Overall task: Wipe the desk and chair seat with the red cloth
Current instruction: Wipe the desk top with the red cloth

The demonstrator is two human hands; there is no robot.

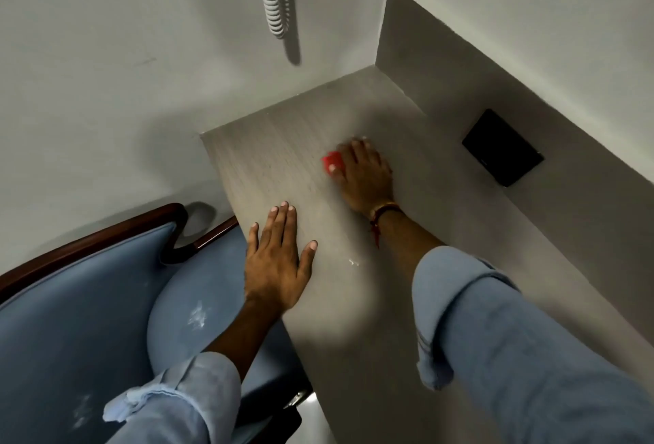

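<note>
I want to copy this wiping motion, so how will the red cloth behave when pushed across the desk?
The red cloth is probably soft and floppy: it sits bunched under the right hand, mostly hidden by the fingers. It likely slides easily, since the desk looks smooth and flat. It seems light, so it needs pressing down or it may crumple rather than wipe.

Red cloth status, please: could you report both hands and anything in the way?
Right hand pressing red cloth on desk. Left hand flat on desk edge, empty. Chair seat shows white marks. Nothing in the way.
</note>
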